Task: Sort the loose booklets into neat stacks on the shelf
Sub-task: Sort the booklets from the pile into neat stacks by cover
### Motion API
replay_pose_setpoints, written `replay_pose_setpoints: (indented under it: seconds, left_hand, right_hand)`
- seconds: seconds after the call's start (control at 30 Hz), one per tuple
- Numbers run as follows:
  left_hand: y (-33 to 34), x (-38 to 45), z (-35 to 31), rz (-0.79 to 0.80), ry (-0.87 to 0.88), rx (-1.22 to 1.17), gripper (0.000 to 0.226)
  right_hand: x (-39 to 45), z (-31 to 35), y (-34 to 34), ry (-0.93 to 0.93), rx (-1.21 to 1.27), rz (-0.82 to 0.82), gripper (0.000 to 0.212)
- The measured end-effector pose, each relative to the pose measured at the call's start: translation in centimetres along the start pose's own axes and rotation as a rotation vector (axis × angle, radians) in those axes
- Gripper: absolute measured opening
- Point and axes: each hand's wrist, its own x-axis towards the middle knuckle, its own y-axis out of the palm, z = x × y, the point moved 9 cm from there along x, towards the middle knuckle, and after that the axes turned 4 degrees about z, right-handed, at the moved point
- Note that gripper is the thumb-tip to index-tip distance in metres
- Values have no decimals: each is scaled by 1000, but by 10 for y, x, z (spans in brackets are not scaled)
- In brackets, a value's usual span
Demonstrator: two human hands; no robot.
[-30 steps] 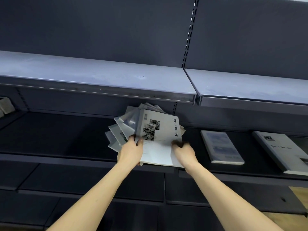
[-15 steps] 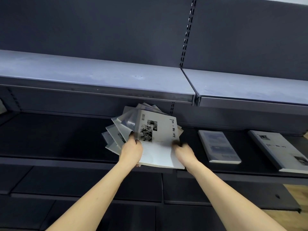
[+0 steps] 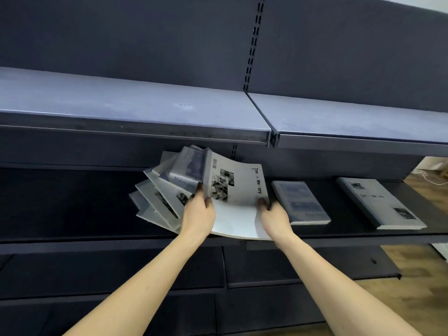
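Dark metal shelving fills the view. On its middle shelf [image 3: 72, 204], near centre, the left hand [image 3: 197, 214] pinches the left edge of a white booklet [image 3: 238, 190] atop a fanned pile [image 3: 160, 200]; the right hand [image 3: 275, 217] grips its right edge. Two stacks [image 3: 300, 202] [image 3: 378, 204] lie at three o'clock.

Both hands [image 3: 236, 214] grip a white booklet [image 3: 238, 197] atop fanned booklets [image 3: 164, 192] on the shelf [image 3: 72, 214].
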Motion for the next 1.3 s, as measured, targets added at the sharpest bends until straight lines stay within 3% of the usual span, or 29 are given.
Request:
replay_pose_setpoints:
  seconds: [0.3,0.5,0.63,0.83,1.3]
  left_hand:
    - [50,2,-32,169,77,-106,30]
    - [95,-5,-46,307,77,-70,47]
    - [120,-17,-57,375,95,-93,43]
    - [140,-34,-82,367,153,-152,40]
    - [234,-90,-139,363,107,-267,32]
  right_hand:
    - [-33,-22,-60,-6,33,-197,29]
    - [-56,-53,-96,44,32,-319,27]
    - [-69,-69,-119,71,65,-360,12]
    - [-79,-91,-149,129,86,-379,26]
    - [-100,-172,-239,240,257,-232,28]
